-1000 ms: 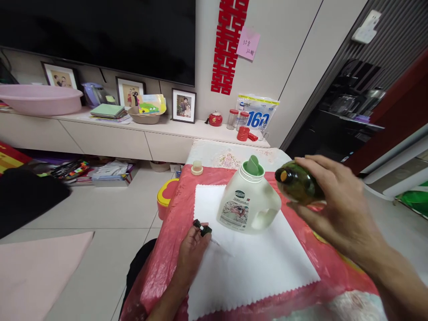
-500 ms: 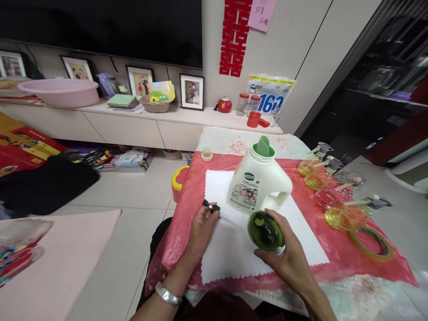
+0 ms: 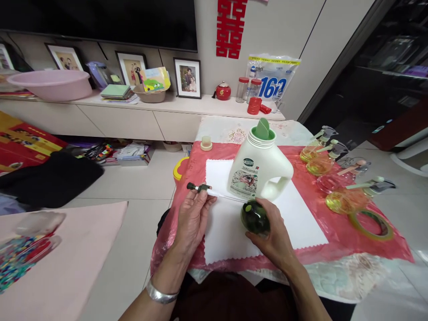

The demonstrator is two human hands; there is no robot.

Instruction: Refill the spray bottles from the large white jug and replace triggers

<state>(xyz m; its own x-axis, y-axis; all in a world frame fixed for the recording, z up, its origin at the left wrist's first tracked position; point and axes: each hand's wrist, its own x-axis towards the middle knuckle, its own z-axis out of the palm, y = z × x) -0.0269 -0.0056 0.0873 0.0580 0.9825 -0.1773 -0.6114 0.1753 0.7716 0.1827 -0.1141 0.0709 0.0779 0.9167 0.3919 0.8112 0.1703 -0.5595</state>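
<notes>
Pinched in the fingers of my left hand (image 3: 192,216) is a black pump head (image 3: 200,187) with a whitish, clear dip tube (image 3: 222,195) that points right. The tube's thin end reaches close to the dark green bottle (image 3: 256,217); I cannot tell whether it touches or enters it. My right hand (image 3: 276,234) wraps round this rounded, glossy bottle, which is tilted over the white cloth (image 3: 225,240). Just behind both hands stands a large white detergent jug (image 3: 259,167), upright and uncapped, with a green spout in its mouth.
On the red plastic sheet (image 3: 307,178), several clear pump bottles with yellow or pink liquid, such as one yellow bottle (image 3: 344,201), line the right side near a tape roll (image 3: 371,225). A small translucent cap (image 3: 206,143) sits at the back left. A pink-covered table (image 3: 96,240) is at left.
My left hand has raised and turned the pump, so its tube now shows pointing at the bottle. The bottle in my right hand has come slightly left, nearer the tube. The view has shifted a little.
</notes>
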